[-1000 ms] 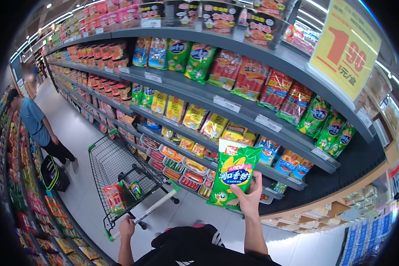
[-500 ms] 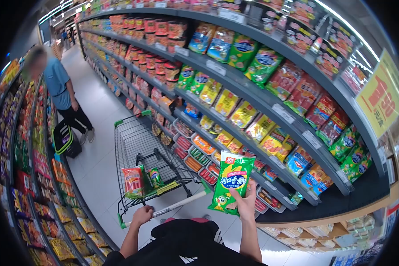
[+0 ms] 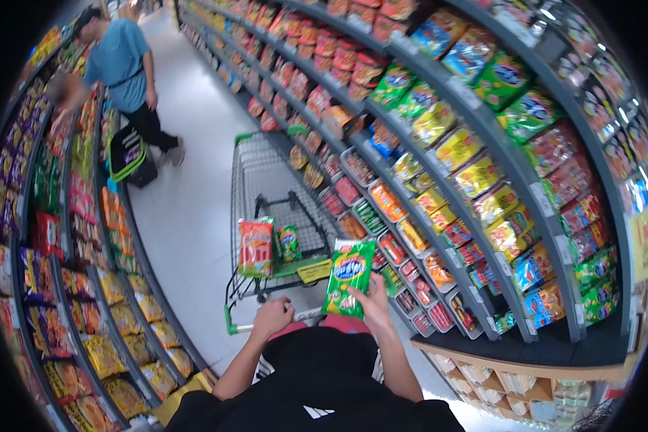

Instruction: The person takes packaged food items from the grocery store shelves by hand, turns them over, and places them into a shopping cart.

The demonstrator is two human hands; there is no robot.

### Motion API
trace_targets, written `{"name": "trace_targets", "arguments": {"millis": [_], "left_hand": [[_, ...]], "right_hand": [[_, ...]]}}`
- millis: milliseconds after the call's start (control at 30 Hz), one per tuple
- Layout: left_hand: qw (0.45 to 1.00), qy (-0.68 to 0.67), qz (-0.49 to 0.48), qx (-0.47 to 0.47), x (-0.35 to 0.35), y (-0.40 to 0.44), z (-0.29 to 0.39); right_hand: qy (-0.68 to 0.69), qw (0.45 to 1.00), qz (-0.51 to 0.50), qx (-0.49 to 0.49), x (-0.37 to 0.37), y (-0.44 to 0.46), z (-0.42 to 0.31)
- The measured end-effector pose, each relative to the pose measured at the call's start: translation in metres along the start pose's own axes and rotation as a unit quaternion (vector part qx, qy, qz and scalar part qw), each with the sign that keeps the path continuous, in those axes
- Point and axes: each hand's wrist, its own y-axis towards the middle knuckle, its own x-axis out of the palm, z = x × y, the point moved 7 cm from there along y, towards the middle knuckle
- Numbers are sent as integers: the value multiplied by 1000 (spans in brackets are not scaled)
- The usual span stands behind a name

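My right hand (image 3: 371, 302) grips the lower right side of a green snack bag (image 3: 348, 270) with white and blue lettering, holding it in front of the cart handle. My left hand (image 3: 272, 317) is closed on the handle bar (image 3: 308, 314) of a wire shopping cart (image 3: 255, 173). Inside the cart, toward its near end, stand a red-and-clear bag (image 3: 255, 248) of sausage-like sticks and a smaller green bag (image 3: 289, 243).
A person in a blue shirt (image 3: 126, 61) stands ahead on the left with a black basket with a green rim (image 3: 122, 155). Packed shelves (image 3: 475, 173) curve along my right, others (image 3: 86, 288) along my left. Tiled floor (image 3: 187, 209) lies between them.
My right hand has brought the green bag lower and left, nearer the handle. The view has turned, so the cart and shelves sit further right. The person's posture has shifted toward the left shelves.
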Motion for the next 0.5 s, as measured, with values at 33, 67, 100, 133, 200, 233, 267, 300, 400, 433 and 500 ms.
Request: {"name": "trace_targets", "arguments": {"millis": [33, 67, 100, 133, 200, 233, 267, 300, 400, 433, 500], "left_hand": [[1000, -5, 0, -2, -3, -2, 2], [1000, -7, 2, -4, -7, -5, 6], [1000, -10, 9, -9, -10, -7, 7], [1000, -13, 19, -12, -13, -8, 10], [999, -26, 31, -16, -21, -13, 17], [999, -30, 41, -14, -24, -14, 20], [998, -34, 52, -12, -27, -14, 22], [998, -31, 48, -21, -24, -12, 19], [998, -26, 37, -38, -26, -10, 21], [998, -20, 40, -36, -24, -9, 19], [998, 0, 48, -44, -18, -5, 16]], "right_hand": [[-1, 1000, -2, 12, 6, 9, 6], [0, 1000, -4, 23, 11, 21, 11], [-35, 999, -31, 24, 14, 38, 18], [-19, 999, -38, 32, 23, 52, 21], [-98, 994, -42, 38, 32, 95, 32], [-89, 993, -42, 66, 36, 118, 44], [-81, 991, -41, 93, 40, 143, 57], [-73, 989, -42, 121, 46, 165, 71], [-101, 984, -47, 137, 76, 222, 109], [-131, 976, -50, 166, 86, 235, 117], [-241, 954, -39, 177, 86, 277, 162]]}}
